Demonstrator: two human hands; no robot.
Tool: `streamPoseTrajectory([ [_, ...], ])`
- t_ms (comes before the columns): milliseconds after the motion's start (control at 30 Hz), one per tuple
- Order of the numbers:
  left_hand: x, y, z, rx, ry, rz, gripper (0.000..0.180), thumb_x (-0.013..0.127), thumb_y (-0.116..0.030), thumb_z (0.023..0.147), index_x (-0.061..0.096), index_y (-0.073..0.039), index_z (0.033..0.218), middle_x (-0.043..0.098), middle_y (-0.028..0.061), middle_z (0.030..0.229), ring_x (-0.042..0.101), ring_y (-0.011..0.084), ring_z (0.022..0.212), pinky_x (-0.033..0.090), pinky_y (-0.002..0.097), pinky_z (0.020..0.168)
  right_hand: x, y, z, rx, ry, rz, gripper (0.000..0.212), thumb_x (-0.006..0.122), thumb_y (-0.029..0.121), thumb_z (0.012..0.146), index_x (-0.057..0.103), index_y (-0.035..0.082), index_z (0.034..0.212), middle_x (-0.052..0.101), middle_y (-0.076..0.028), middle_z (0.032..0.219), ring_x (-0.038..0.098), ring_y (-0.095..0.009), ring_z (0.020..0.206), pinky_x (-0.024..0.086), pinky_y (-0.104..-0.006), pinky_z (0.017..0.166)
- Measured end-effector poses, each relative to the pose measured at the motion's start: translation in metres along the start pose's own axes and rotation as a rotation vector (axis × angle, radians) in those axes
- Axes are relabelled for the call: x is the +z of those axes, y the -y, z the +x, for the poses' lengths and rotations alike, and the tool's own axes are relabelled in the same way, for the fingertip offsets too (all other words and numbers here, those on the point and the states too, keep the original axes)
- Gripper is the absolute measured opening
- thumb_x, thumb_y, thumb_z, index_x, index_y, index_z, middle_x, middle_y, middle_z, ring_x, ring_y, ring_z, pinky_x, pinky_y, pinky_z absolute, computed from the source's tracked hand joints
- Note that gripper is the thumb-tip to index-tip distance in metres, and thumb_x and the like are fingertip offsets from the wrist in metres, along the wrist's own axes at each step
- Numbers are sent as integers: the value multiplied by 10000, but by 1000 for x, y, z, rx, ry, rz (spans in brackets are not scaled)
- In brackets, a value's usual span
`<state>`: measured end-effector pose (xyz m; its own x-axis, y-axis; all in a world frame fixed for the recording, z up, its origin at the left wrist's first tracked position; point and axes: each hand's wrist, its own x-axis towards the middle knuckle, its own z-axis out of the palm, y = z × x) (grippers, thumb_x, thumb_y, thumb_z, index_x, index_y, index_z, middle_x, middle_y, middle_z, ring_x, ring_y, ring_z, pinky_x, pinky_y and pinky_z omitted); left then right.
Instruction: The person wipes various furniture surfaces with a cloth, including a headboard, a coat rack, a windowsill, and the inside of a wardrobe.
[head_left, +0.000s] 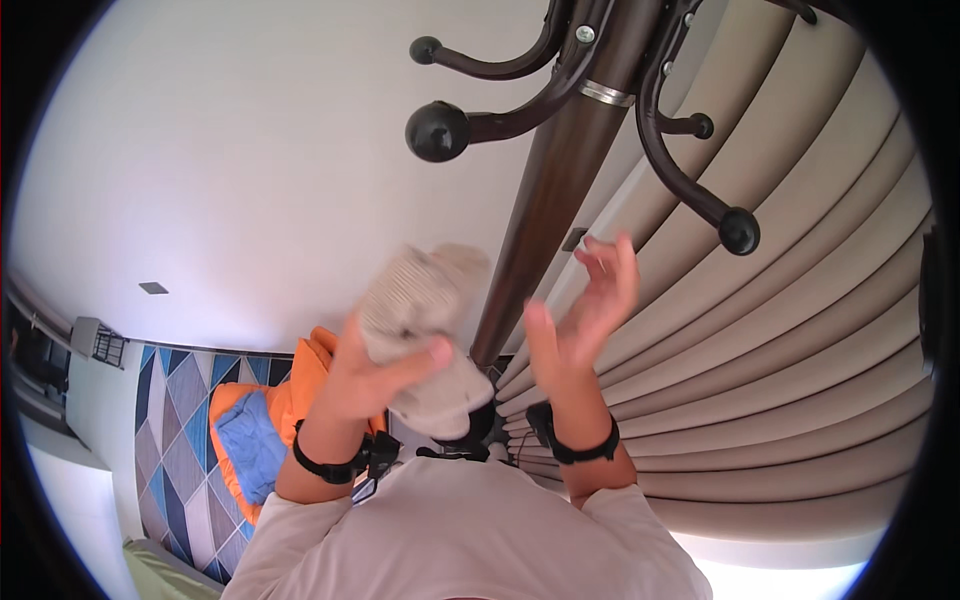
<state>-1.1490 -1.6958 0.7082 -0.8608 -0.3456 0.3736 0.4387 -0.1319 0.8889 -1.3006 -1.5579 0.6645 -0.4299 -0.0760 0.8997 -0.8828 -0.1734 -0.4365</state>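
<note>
My left hand (375, 375) grips a soft beige ribbed hat (425, 300), with the thumb lying across its near side. The hat is crumpled and somewhat blurred, so its exact shape is hard to make out. To the right, my right hand (585, 315) is raised with its thumb and fingers apart and nothing in it. A gap separates this hand from the hat. Beyond both hands rises a dark brown coat stand (555, 190). Its curved hooks end in black balls, one large ball (437, 131) being at the upper left, and neither hand touches them.
Beige pleated curtains (790, 300) hang along the right side. A white wall (250, 150) stands ahead on the left. Orange cloth (300, 375) and a blue cloth (250, 445) lie low on the left, by a blue and grey patterned carpet (185, 430).
</note>
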Motion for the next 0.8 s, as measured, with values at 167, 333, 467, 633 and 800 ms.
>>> streamPoseTrajectory([
  [167, 16, 27, 7, 99, 458, 78, 456, 746, -171, 760, 580, 11, 1144, 395, 72, 1122, 327, 210, 1148, 299, 340, 1002, -28, 45, 0, 278, 543, 445, 886, 888, 338, 616, 467, -14, 1312, 497, -133, 1301, 468, -247, 1196, 373, -370, 989],
  [333, 27, 44, 18, 88, 435, 627, 483, 721, -271, 791, 602, -24, 1188, 398, 49, 1057, 334, 206, 968, 312, 312, 881, -74, 20, -21, 878, 561, 510, 427, 788, 143, 777, 591, -12, 1122, 650, -29, 975, 580, -81, 910, 471, -251, 808],
  [467, 25, 52, 24, 331, 206, 609, 547, 702, -284, 817, 546, -49, 1285, 420, 73, 1083, 367, 190, 926, 353, 317, 790, -98, 19, -34, 1191, 292, 515, 305, 736, 112, 813, 614, 5, 1071, 644, -22, 964, 594, -97, 861, 485, -255, 792],
  [633, 42, 69, 59, 438, -17, 626, 853, 783, -262, 747, 310, -25, 1416, 383, 216, 1334, 429, 294, 1128, 357, 378, 973, -137, 6, -21, 913, -381, 270, 485, 589, 311, 917, 490, -13, 1265, 565, -135, 1210, 569, -245, 1069, 455, -361, 930],
  [800, 54, 104, 75, 247, -48, 308, 788, 788, -203, 733, 346, -30, 1362, 564, 180, 1170, 586, 274, 1048, 455, 372, 898, -67, 42, 62, 513, -583, 471, 555, 397, 390, 1006, 383, -54, 1339, 456, -179, 1343, 488, -249, 1201, 384, -372, 1036],
])
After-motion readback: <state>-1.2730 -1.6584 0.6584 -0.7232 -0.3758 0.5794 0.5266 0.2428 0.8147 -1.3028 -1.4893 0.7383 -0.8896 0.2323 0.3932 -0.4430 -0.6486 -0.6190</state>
